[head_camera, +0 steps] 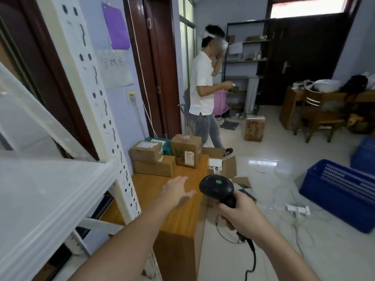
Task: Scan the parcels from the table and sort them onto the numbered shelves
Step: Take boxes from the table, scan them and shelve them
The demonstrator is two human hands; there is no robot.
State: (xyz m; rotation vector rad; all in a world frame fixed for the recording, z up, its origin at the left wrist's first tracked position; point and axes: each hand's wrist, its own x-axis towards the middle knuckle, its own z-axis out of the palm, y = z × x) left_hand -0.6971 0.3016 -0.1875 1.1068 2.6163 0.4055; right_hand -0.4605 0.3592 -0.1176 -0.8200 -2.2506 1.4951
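Several cardboard parcels point(154, 159) are piled at the far end of a wooden table point(182, 216). The tallest box point(186, 150) carries a white label on its near face. My left hand point(176, 191) stretches out flat over the tabletop, fingers straight, pointing toward the parcels and short of them. My right hand point(241, 216) grips the handle of a black barcode scanner point(217, 188), whose head with a green dot faces the table's right edge. A white metal shelf rack point(97, 110) stands along the left, its near shelf board point(40, 199) close to the camera.
A person in a white shirt point(203, 86) walks past behind the table. More cardboard point(225, 163) leans beside the table's far corner. A blue crate point(343, 189) and cables with a white power strip point(298, 209) lie on the floor at right. A wooden desk and chair point(316, 110) stand farther back.
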